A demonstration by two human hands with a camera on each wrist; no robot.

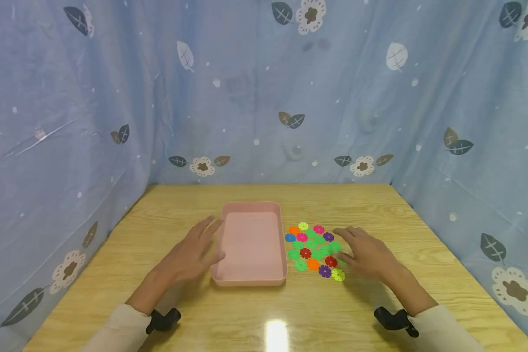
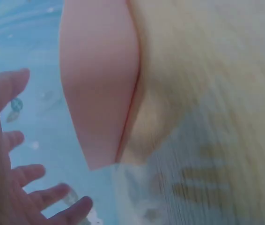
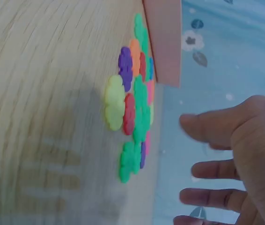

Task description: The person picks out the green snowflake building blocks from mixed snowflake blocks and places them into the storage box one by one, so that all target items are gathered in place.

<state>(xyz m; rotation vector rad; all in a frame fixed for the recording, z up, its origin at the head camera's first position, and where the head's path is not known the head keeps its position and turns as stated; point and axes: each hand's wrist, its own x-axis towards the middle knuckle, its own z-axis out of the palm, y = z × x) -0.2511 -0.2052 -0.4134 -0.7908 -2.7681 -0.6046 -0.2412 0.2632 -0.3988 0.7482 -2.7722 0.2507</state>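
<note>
A pink shallow tray stands on the wooden table, its inside bare. My left hand is spread at the tray's left side, its fingers loosely extended and holding nothing; whether it touches the rim I cannot tell. To the right of the tray lie several flat flower-shaped plastic pieces in green, red, orange, purple, pink, blue and yellow, among them an orange piece and a yellow piece. At their right edge hovers my right hand, fingers apart with nothing between them. In the right wrist view the hand is above the table surface.
The wooden table runs back to a blue patterned curtain, which also hangs along the left and right sides. A black strap with a small device is on the right wrist, and a similar wrist device on the left.
</note>
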